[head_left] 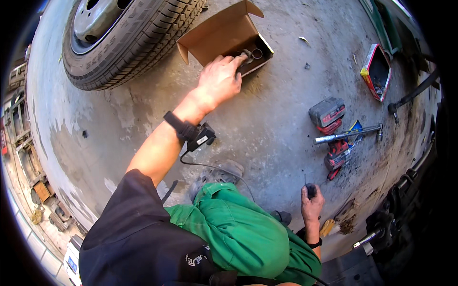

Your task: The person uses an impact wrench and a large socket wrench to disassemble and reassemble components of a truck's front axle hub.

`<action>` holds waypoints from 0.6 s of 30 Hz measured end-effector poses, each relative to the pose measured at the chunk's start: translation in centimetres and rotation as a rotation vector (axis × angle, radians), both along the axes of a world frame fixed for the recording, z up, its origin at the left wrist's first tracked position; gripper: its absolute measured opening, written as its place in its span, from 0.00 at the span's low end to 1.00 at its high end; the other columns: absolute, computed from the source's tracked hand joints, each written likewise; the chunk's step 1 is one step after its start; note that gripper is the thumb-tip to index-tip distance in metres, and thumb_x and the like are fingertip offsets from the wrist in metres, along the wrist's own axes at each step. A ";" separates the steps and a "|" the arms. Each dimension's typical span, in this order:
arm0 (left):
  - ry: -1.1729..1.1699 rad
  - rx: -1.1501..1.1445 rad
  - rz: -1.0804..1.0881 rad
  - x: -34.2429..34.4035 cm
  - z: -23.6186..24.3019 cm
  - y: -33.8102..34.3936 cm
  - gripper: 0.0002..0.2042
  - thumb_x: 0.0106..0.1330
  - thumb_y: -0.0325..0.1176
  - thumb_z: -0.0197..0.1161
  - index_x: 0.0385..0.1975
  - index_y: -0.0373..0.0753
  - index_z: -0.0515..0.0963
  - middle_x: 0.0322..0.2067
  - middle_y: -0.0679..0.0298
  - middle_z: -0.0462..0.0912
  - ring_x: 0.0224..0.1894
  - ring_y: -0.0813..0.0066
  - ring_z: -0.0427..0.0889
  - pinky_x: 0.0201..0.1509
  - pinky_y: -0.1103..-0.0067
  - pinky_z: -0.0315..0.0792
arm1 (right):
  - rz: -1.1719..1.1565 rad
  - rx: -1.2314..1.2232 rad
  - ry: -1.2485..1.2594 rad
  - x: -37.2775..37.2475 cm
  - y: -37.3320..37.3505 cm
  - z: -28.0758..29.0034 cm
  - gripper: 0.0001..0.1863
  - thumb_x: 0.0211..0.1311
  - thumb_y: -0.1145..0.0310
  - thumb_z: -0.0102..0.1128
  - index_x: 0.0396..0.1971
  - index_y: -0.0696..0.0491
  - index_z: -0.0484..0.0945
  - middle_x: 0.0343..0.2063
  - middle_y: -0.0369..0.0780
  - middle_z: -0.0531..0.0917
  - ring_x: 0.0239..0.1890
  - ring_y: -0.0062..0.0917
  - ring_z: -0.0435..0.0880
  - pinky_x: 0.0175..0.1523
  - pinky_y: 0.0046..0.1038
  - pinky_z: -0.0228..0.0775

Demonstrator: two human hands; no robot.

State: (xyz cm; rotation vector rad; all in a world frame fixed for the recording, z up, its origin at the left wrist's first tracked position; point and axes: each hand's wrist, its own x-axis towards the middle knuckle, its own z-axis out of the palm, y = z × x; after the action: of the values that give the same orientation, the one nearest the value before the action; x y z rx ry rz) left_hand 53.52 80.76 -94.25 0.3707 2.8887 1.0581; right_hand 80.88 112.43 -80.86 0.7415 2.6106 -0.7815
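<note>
My left hand (220, 78) reaches over the near edge of an open cardboard box (217, 35). Its fingers curl down at the box's right end, where the tips are partly hidden. Beside them lies a small metal ring (256, 54); whatever the fingers grip there is hard to make out. Low on the right, my right hand (312, 206) is closed around a small black object (311, 190). A thin dark pin or rod stands up beside that object. Its exact kind does not show.
A tyre on a steel wheel (129, 52) lies upper left. To the right are a red-and-black cordless power tool (336, 155), a ratchet wrench (334, 137) across it, and an open small box (377, 74). Dark vehicle parts (398, 209) line the right edge. A yellow-handled tool (327, 227) lies near my right wrist.
</note>
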 end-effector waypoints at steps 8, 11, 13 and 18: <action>-0.339 -0.429 -0.027 -2.7 0.5 2.9 0.06 0.50 0.30 0.60 0.24 0.36 0.80 0.25 0.50 0.81 0.31 0.52 0.82 0.36 0.66 0.76 | -0.030 -0.021 0.017 0.9 1.0 -0.3 0.07 0.55 0.72 0.60 0.30 0.59 0.75 0.20 0.40 0.78 0.22 0.21 0.75 0.31 0.24 0.69; -0.301 -0.468 -0.005 -2.4 0.7 3.4 0.07 0.52 0.26 0.55 0.25 0.37 0.82 0.27 0.52 0.82 0.32 0.58 0.83 0.35 0.70 0.77 | 0.003 -0.010 0.039 0.4 0.9 0.5 0.06 0.55 0.72 0.60 0.29 0.59 0.75 0.19 0.40 0.78 0.21 0.22 0.75 0.31 0.24 0.69; -0.306 -0.493 -0.029 -2.6 1.3 4.0 0.07 0.52 0.26 0.55 0.25 0.38 0.82 0.27 0.52 0.82 0.33 0.58 0.83 0.35 0.70 0.77 | -0.012 -0.010 0.042 0.7 1.0 0.7 0.06 0.55 0.72 0.60 0.28 0.59 0.75 0.19 0.41 0.78 0.21 0.23 0.75 0.31 0.24 0.69; -0.297 -0.541 -0.060 -2.2 0.7 4.5 0.08 0.52 0.26 0.56 0.26 0.38 0.82 0.28 0.52 0.83 0.34 0.58 0.83 0.36 0.70 0.77 | -0.066 -0.053 -0.010 1.5 1.0 1.2 0.06 0.54 0.72 0.60 0.27 0.59 0.75 0.18 0.42 0.77 0.20 0.24 0.76 0.30 0.25 0.69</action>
State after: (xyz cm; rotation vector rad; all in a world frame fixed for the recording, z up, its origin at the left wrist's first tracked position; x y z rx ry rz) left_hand 51.32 85.28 -93.52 0.2404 2.7190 0.2630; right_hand 82.37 113.43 -79.65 0.8180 2.5576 -0.8603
